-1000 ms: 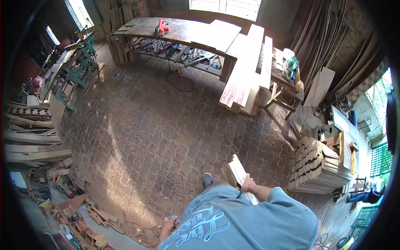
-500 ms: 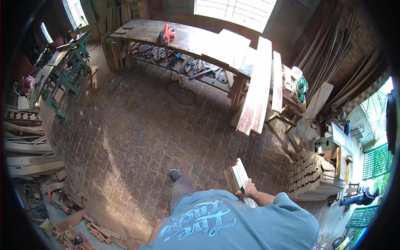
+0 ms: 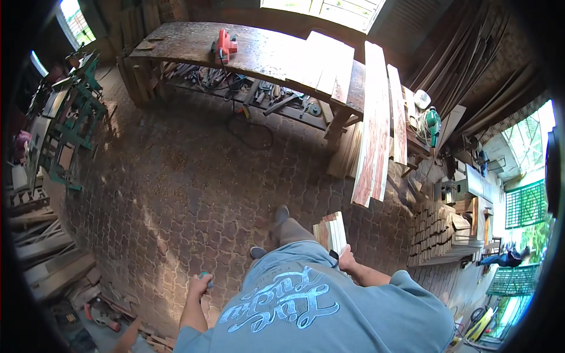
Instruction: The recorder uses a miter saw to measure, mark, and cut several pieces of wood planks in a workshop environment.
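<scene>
My right hand (image 3: 347,260) is closed on a small bundle of light wooden boards (image 3: 333,231), held upright beside my right hip. A dark thing (image 3: 333,255) shows at the fingers of that hand, too small to name. Out to my left, low over the paving, my left hand (image 3: 199,285) is closed round a small teal object (image 3: 206,277). Most of that object is hidden by the fingers, so its kind does not show.
A long workbench (image 3: 182,38) carries a red power tool (image 3: 224,46) and boards. Long planks (image 3: 372,126) jut toward me. Stacked wood (image 3: 435,235) stands right, a green machine (image 3: 76,126) left. Scrap wood (image 3: 59,265) lies near left. A distant person (image 3: 506,259) is outside, right.
My left arm has swung out from my side, bringing the hand with the teal object into view. Both shoes now show as I step. The boards stay in my right hand.
</scene>
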A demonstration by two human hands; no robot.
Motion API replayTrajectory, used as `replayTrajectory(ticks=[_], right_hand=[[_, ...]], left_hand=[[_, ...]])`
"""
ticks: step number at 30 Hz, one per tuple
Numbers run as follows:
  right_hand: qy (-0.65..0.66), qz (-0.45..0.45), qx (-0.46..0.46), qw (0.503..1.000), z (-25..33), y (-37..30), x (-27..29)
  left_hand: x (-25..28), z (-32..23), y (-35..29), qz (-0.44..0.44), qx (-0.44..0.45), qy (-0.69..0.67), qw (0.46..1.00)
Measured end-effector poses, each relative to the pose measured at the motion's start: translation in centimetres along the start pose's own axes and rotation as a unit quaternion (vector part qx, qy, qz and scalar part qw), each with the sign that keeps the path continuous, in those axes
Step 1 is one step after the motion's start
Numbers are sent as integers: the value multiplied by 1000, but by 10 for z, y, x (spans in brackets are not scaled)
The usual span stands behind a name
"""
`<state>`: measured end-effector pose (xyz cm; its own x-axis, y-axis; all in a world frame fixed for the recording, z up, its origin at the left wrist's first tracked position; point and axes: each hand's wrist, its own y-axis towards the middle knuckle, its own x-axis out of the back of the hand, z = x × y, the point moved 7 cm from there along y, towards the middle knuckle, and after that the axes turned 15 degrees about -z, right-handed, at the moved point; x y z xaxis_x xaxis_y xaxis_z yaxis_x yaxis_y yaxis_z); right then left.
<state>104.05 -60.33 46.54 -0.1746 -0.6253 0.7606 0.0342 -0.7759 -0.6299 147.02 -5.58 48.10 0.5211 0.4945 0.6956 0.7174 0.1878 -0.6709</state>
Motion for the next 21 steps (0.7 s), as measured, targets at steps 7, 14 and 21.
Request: replayTrajectory(ticks=[7, 14, 21], right_hand=[[-26, 6, 9, 1000, 104, 63, 25], [-34, -6, 63, 997, 250, 114, 91], [-4, -34, 208, 977, 405, 150, 197]], left_hand=[[16, -145, 59, 10, -6, 23, 1000], [13, -301, 47, 52, -71, 99, 991], [11, -417, 72, 23, -133, 100, 986]])
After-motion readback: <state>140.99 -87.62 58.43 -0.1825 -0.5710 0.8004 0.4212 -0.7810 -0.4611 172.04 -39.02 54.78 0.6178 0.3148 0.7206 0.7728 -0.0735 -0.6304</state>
